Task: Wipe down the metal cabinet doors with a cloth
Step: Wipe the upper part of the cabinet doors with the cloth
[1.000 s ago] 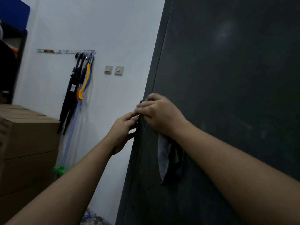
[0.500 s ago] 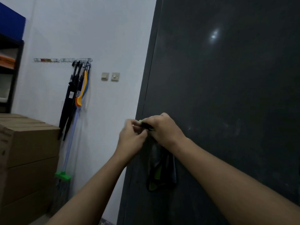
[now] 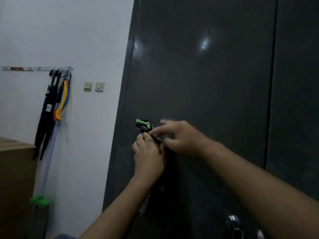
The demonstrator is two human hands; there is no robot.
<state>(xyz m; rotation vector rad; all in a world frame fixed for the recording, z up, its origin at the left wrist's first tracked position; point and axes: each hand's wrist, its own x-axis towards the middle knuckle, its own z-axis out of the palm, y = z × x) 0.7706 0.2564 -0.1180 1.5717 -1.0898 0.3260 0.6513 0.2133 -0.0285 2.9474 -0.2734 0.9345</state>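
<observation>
Dim room, white wall (image 3: 96, 40) to the left of the hands, and a tall dark metal cabinet door (image 3: 207, 80) straight ahead of them, with a second door (image 3: 296, 100) beyond the right arm. Both hands meet just in front of the near door, close to its left edge.

The left hand (image 3: 149, 156) has its fingers curled round a dark cloth (image 3: 144, 125) with a bright green patch. One bunched end sticks up above the fingertips and the rest hangs down below the wrist. The right hand (image 3: 179, 138) reaches in from the right, forefinger tip on the cloth beside the left fingertips. Its other fingers are spread and blurred, so whether it pinches the fabric cannot be told.

Below the right forearm a shiny handle (image 3: 233, 221) shows. Far left of the hands, an orange brush (image 3: 60, 104) hangs from a wall rail, a pair of switches (image 3: 94, 87) sits on the wall, and cardboard boxes (image 3: 15, 169) are stacked.

The step appears to be gathering or refolding the cloth, not wiping. The next move likely calls for a flat pad of fabric under one palm, pressed to the door and swept across it.
</observation>
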